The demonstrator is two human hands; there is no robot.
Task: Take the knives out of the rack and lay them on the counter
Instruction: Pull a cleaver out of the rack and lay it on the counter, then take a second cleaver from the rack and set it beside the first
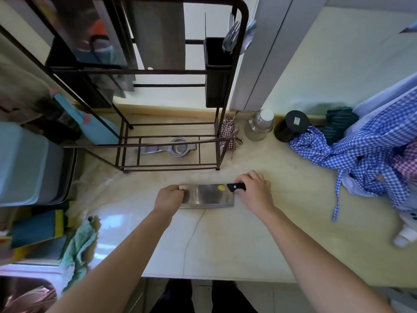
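A steel cleaver [207,196] with a black handle and a yellow sticker lies flat on the pale counter [248,240], in front of the dark metal rack [171,123]. My right hand [253,188] is closed around the cleaver's handle. The far end of the blade is pinched by my left hand [170,196]. In the rack's upper part stand more blades and boards [108,41], blurred. A black holder [217,71] on the rack's right side carries utensils.
A metal strainer [173,149] lies on the rack's bottom shelf. A glass jar [259,125], a black canister [291,126] and blue checked cloth [370,154] sit at the right. A green rag [81,245], sponges and a sink are at the left.
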